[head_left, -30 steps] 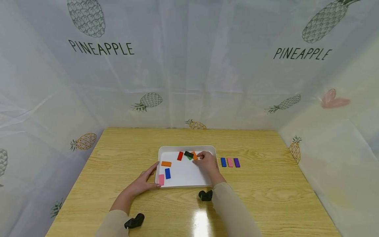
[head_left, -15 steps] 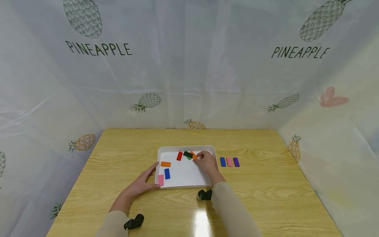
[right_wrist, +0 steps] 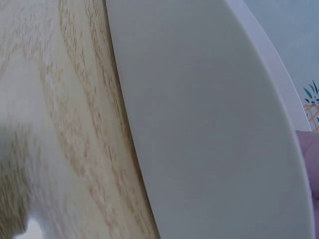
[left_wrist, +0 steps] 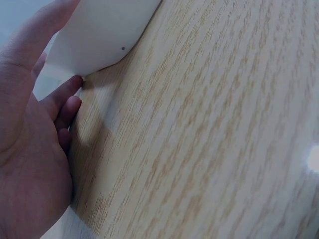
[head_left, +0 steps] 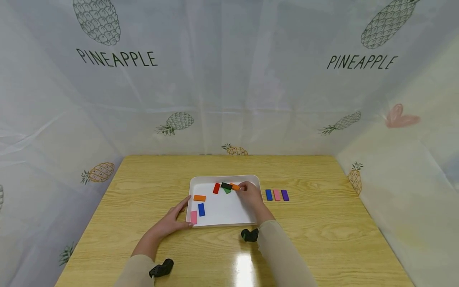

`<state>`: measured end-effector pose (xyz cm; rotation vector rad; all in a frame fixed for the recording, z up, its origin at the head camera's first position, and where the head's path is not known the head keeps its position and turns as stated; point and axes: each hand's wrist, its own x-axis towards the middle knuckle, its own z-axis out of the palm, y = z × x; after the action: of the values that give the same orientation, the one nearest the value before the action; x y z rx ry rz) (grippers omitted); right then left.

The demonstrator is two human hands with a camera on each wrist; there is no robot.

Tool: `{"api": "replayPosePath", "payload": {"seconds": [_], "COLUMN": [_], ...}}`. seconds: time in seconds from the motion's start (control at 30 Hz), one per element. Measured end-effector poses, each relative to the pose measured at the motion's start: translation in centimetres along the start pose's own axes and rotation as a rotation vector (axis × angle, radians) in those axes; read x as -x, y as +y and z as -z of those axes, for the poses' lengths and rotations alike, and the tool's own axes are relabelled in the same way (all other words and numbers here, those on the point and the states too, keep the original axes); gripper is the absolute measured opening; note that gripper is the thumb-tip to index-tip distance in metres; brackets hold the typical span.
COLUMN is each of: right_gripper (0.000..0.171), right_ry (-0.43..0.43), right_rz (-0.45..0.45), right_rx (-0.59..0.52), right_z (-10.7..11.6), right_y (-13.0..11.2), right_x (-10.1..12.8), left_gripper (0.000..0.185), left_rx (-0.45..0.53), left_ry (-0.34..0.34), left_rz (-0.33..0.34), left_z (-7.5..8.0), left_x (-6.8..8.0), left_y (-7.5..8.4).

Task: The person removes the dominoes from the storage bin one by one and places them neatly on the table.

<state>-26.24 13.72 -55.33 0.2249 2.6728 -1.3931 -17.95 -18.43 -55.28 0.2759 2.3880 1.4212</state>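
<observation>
The right hand [head_left: 250, 196] pinches the end of an orange block [head_left: 234, 186] inside the white tray [head_left: 224, 224], fingers curled over it; beside the fingertips lie a black block [head_left: 226, 185], a green block [head_left: 227, 191] and a red block [head_left: 216, 188]; the block is small, flat, rectangular, probably light, stiff and smooth, best taken by its long edges; the left hand [head_left: 171, 221], fingers straight, rests against the tray's near-left corner.

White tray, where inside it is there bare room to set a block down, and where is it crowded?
The white tray is bare across its middle and near right, between the blue block and the right hand. The far edge is crowded: red block, black block and orange block. The left side holds another orange block and a pink block.
</observation>
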Motion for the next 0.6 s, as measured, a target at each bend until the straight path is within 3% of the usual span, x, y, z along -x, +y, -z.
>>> {"api": "replayPosePath", "payload": {"seconds": [0.17,0.43,0.6], "right_gripper": [0.019,0.019,0.021], "right_ry": [0.026,0.006,-0.041], "right_rz": [0.036,0.040,0.019], "right_rx": [-0.011,-0.245,-0.323], "right_z": [0.00,0.29,0.59], "right_y": [0.09,-0.02,-0.05], "right_x": [0.16,0.23,0.28], "left_gripper": [0.098,0.098,0.097], "left_rx": [0.010,0.000,0.008], "left_ry": [-0.002,0.011,0.011], "left_rz": [-0.011,0.015,0.006], "left_z": [-0.03,-0.10,-0.12], "left_x": [0.04,0.17,0.19], "left_y": [-0.12,-0.12,-0.26]}}
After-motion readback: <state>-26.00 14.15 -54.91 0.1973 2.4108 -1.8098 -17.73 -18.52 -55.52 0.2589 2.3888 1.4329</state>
